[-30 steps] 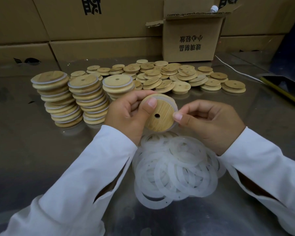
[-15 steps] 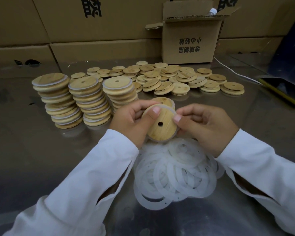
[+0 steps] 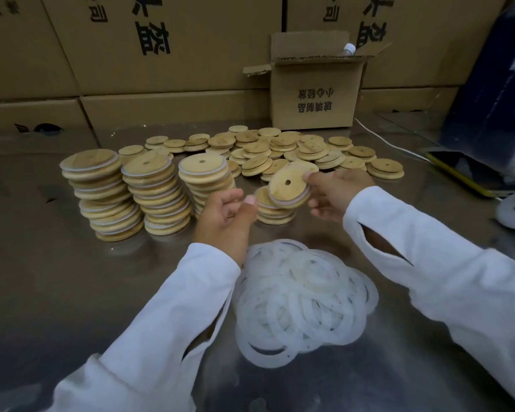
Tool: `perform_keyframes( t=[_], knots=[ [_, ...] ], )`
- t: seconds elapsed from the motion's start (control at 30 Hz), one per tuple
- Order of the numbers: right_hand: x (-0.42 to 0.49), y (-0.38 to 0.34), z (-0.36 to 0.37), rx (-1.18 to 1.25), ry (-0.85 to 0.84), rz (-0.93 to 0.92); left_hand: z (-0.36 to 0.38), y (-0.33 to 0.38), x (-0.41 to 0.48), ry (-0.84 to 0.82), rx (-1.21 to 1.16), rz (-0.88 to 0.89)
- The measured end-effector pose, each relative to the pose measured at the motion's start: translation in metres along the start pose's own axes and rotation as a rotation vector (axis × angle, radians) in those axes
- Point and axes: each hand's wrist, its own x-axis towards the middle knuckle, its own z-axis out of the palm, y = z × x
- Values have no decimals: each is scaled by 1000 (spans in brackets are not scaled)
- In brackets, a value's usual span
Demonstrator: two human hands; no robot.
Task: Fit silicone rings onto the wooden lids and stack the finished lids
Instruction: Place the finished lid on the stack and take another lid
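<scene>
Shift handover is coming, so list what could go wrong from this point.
1. The right hand pinches the ringed lid by its edge, tilted over the short stack; it may slip or land off-centre.
2. The tall stacks lean unevenly beside the left hand; a nudge could topple them.

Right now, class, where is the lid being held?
Head view, centre: the right hand pinches the lid, tilted, just over the short stack, right of the three tall stacks.
</scene>
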Motion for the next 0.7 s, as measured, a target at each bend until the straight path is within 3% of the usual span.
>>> perform_keyframes(
  t=[0.07,0.17,0.4,0.5,0.63,0.7],
  knots=[
    [10,-4,7,65,-60,156,0,0,-2,-2,2,12],
    [22,-3,13,22,-85,250,0,-1,-2,-1,-10,32],
    [40,4,-8,-74,-24,211,0,-3,0,-16,-11,70],
    [57,-4,-36,-95,195,118,0,-7,0,-24,-2,92],
    [93,1,-89,-538,611,-90,0,-11,2,-63,16,112],
    [111,8,-109,-706,679,-58,0,-13,3,-76,20,123]
  ],
)
